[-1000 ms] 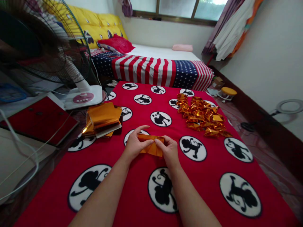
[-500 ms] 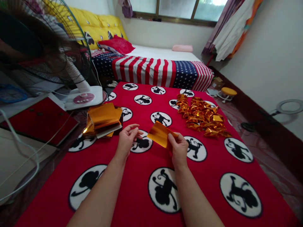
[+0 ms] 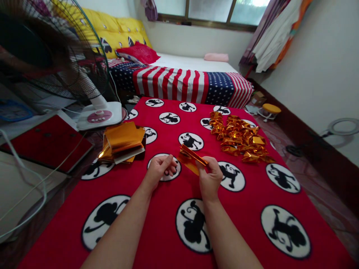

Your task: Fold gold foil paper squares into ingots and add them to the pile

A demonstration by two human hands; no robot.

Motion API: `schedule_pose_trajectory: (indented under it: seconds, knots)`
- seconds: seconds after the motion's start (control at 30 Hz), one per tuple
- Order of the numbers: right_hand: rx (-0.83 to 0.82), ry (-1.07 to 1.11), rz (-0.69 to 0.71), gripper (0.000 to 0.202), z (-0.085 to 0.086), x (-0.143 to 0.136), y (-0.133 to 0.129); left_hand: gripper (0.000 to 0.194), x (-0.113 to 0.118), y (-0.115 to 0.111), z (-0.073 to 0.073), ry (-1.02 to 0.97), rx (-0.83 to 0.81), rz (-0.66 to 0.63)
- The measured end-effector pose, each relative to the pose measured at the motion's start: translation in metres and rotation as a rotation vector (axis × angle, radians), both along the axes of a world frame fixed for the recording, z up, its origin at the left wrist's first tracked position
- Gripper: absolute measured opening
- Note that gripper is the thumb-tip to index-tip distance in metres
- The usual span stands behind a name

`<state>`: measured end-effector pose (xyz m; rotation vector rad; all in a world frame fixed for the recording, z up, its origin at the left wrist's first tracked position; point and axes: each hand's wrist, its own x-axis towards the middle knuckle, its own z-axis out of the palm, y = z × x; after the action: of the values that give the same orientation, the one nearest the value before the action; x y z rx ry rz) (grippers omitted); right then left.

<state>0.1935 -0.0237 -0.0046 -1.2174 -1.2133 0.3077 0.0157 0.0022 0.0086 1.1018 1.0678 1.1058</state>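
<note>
My right hand [image 3: 211,174] grips a folded sheet of gold foil paper [image 3: 190,158] at its near right end, thumb on top. The sheet is tilted, so its folded upper edge faces me. Just left of it, my left hand [image 3: 162,169] is held with bent fingers apart, nothing in it and not touching the sheet. A stack of flat gold foil paper [image 3: 125,138] lies to the left on the red cloth [image 3: 165,231]. Rows of folded gold foil pieces [image 3: 238,136] lie on the right.
At the left an electric fan [image 3: 95,93] stands with its base beside the foil stack. White cables [image 3: 42,194] hang below it. A bed with a striped, starred cover [image 3: 179,84] is behind the cloth. A yellow stool [image 3: 270,108] stands on the floor to the right.
The foil sheet has tipped from lying broad side up to showing its folded edge. My left hand has moved slightly right and down, and its wrist has turned.
</note>
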Motion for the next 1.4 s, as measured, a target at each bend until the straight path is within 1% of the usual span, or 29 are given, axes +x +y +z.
schedule_pose_trajectory:
  seconds: [0.03, 0.07, 0.17, 0.23, 0.37, 0.47, 0.57, 0.63, 0.7, 0.8, 0.87, 0.9, 1.0, 1.07, 1.17, 1.27, 1.3, 1.33, 1.4]
  knots:
    - [0.020, -0.046, 0.013, 0.003, 0.002, -0.001, -0.001, 0.053, 0.002, -0.001, 0.000, -0.013, -0.006, -0.029]
    - [0.038, -0.082, 0.032, 0.004, 0.003, -0.003, -0.002, 0.053, 0.005, -0.001, 0.000, -0.028, -0.014, -0.050]
    - [0.073, -0.155, 0.108, 0.017, 0.004, -0.008, -0.004, 0.056, 0.009, -0.002, -0.002, -0.075, -0.037, -0.074]
    - [0.087, -0.194, 0.170, 0.023, 0.004, -0.011, -0.005, 0.052, 0.010, -0.002, -0.002, -0.087, -0.035, -0.076]
    - [0.084, -0.244, 0.300, 0.030, 0.002, -0.015, -0.006, 0.041, 0.009, -0.002, -0.003, -0.081, -0.041, -0.027]
    - [0.078, -0.290, 0.401, 0.033, 0.002, -0.017, -0.009, 0.038, 0.008, -0.001, -0.006, -0.095, -0.048, 0.030]
    - [0.070, -0.312, 0.484, 0.035, 0.007, -0.018, -0.013, 0.036, 0.006, 0.002, -0.008, -0.097, -0.044, 0.083]
    - [0.058, -0.265, 0.464, 0.037, 0.010, -0.017, -0.014, 0.036, 0.003, 0.003, -0.008, -0.092, -0.048, 0.114]
    - [0.026, -0.177, 0.383, 0.035, 0.011, -0.016, -0.013, 0.036, 0.000, 0.004, -0.006, -0.089, -0.077, 0.103]
    - [-0.045, -0.030, 0.280, 0.033, 0.008, -0.013, -0.009, 0.032, -0.003, 0.002, -0.002, -0.120, -0.156, -0.016]
    - [-0.083, 0.020, 0.284, 0.039, 0.004, -0.011, -0.005, 0.027, -0.004, 0.001, 0.001, -0.169, -0.192, -0.073]
    - [-0.093, 0.024, 0.299, 0.043, 0.003, -0.011, -0.004, 0.024, -0.004, 0.000, 0.002, -0.197, -0.202, -0.072]
    - [-0.081, -0.014, 0.338, 0.049, 0.004, -0.011, -0.004, 0.020, -0.005, -0.001, 0.004, -0.264, -0.242, -0.010]
    - [-0.044, -0.041, 0.345, 0.048, 0.006, -0.013, -0.005, 0.020, -0.006, -0.001, 0.004, -0.279, -0.289, -0.002]
    - [0.022, -0.050, 0.342, 0.044, 0.009, -0.014, -0.007, 0.018, -0.008, -0.001, 0.003, -0.264, -0.348, -0.049]
    - [0.055, -0.033, 0.359, 0.036, 0.009, -0.014, -0.008, 0.019, -0.008, 0.001, 0.003, -0.255, -0.360, -0.107]
    - [0.058, -0.027, 0.368, 0.032, 0.009, -0.014, -0.008, 0.020, -0.008, 0.001, 0.004, -0.261, -0.348, -0.107]
    - [0.060, -0.024, 0.368, 0.029, 0.009, -0.014, -0.008, 0.022, -0.007, 0.002, 0.004, -0.278, -0.333, -0.098]
    - [0.066, -0.027, 0.324, 0.028, 0.009, -0.013, -0.008, 0.035, -0.007, 0.004, 0.004, -0.335, -0.317, -0.070]
